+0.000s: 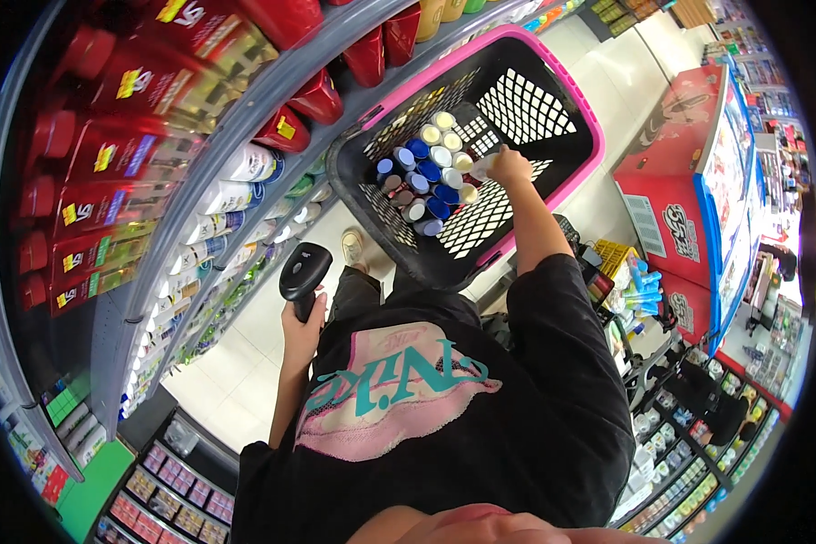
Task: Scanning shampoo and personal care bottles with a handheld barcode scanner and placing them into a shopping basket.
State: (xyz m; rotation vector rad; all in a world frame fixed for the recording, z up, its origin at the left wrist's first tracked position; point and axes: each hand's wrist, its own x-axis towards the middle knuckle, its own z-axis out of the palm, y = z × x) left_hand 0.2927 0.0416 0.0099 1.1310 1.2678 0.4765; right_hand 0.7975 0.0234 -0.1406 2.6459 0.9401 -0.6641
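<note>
My left hand (306,315) is wrapped round the handle of a black handheld barcode scanner (306,268), held up beside the shelves. My right hand (510,166) reaches into a large black shopping basket (399,240) with a pink rim. Its fingers are closed on a pale, translucent item (483,169), whose kind I cannot make out. Left of that hand, a cluster of upright cans or bottles (428,177) with blue, white and cream tops fills part of the basket. Their lower parts are mostly hidden.
Shelves of red bottles (100,154) and white bottles (218,222) run along my left. To the right stands a red display chest (671,181) with blue edging, near a yellow crate (615,258). Pale floor tiles (231,376) lie below, with my shoe (354,247) by the basket.
</note>
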